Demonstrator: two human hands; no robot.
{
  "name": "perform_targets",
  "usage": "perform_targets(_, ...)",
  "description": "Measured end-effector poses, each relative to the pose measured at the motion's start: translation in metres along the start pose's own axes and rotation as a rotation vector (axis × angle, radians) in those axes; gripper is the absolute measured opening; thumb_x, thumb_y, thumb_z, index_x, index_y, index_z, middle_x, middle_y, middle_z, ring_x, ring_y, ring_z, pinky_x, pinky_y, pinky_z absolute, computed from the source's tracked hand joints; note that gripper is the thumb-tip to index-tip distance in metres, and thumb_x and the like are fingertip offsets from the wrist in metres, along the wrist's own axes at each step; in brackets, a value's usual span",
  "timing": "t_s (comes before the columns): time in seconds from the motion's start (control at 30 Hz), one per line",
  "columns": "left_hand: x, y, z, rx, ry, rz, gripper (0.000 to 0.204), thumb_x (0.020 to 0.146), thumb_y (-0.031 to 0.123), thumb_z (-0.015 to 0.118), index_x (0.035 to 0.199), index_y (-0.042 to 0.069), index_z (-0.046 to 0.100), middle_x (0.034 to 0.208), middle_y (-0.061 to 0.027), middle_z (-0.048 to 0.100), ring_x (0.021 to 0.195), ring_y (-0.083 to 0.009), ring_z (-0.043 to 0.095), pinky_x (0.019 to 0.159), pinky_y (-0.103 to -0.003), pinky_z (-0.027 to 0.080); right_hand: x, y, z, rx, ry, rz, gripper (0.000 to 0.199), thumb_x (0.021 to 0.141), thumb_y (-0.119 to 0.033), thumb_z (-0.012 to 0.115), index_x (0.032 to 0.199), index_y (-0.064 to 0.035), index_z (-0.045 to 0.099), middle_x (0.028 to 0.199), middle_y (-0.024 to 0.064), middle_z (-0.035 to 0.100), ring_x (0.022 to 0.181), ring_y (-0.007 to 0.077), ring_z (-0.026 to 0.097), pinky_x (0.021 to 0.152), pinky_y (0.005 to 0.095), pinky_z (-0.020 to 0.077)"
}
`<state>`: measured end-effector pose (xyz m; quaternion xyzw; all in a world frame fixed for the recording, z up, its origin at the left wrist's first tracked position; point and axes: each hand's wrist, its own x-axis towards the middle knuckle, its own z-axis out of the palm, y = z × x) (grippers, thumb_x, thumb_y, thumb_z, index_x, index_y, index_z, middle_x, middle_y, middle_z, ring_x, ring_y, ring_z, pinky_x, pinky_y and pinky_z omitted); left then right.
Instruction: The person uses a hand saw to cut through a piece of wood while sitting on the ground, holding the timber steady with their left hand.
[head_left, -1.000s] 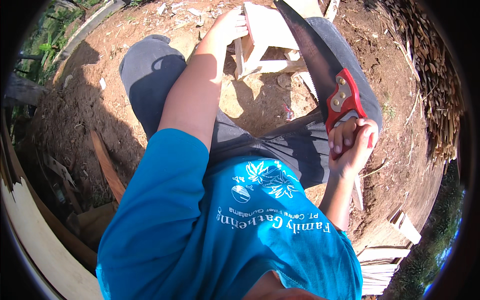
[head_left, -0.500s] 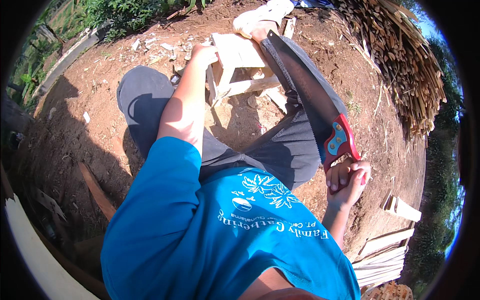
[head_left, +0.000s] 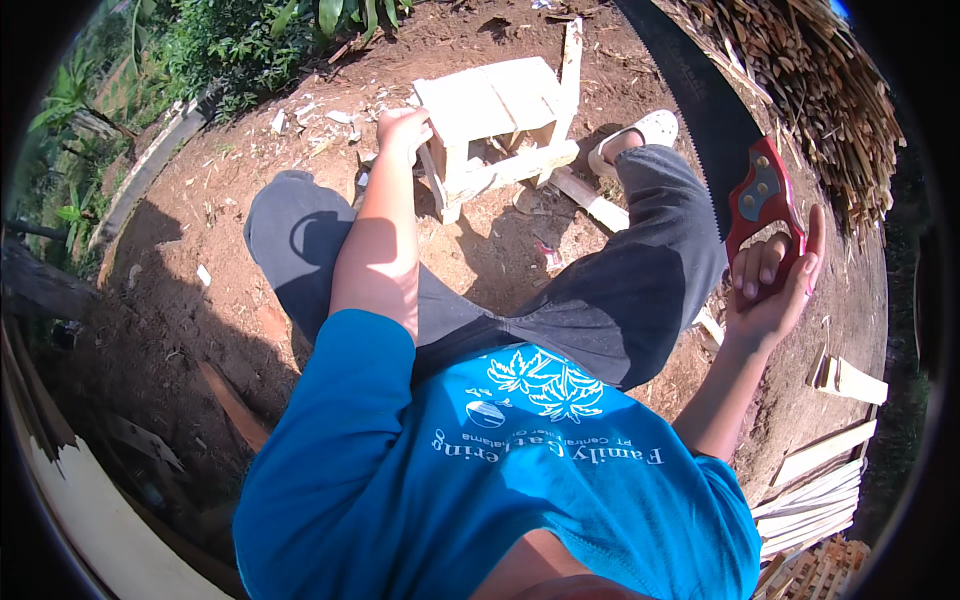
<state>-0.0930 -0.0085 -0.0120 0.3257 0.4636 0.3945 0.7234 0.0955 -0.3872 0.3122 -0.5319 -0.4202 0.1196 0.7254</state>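
A small, low wooden stool, made of pale rough boards, stands on the soil ahead of me. My left hand grips its left edge, with the fingertips partly hidden behind the top board. My right hand, out to the right, is closed round the red handle of a handsaw. The index finger points up along the handle. The dark toothed blade slants away up and to the left, above my right shoe and apart from the stool. A narrow wooden strip rises by the stool's right end.
A large stack of thin wood strips fills the far right. More pale slats lie at the near right. A loose wood piece rests between the stool and my right leg. Wood chips litter the soil; green bushes grow far left.
My right foot has come off the stool top and now rests on the ground to its right. The saw has swung right and away from the stool with my right hand.
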Motion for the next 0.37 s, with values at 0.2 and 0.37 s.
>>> perform_targets(0.2,0.000,0.015,0.018,0.315,0.024,0.127,0.083,0.092,0.015,0.066,0.163,0.012,0.023,0.144,-0.0114,0.056,0.092,-0.0151,0.068,0.073,-0.032,0.058,0.074,0.059,0.002,-0.037,0.004,0.057,0.059,0.108,-0.034,0.054,0.151,0.0041,0.040,0.065,-0.0013,0.043,0.049,0.0073,0.040,0.046,0.0248,0.0374)
perform_targets(0.37,0.061,0.008,0.033,0.295,-0.113,0.116,0.075,0.098,0.026,0.065,0.163,0.016,0.029,0.150,-0.0140,0.053,0.130,-0.0231,0.059,0.108,-0.033,0.048,0.121,0.107,-0.019,-0.005,-0.038,0.153,0.056,0.106,-0.033,0.058,0.152,-0.0022,0.045,0.065,-0.0008,0.045,0.050,0.0076,0.043,0.047,0.0248,0.0393)
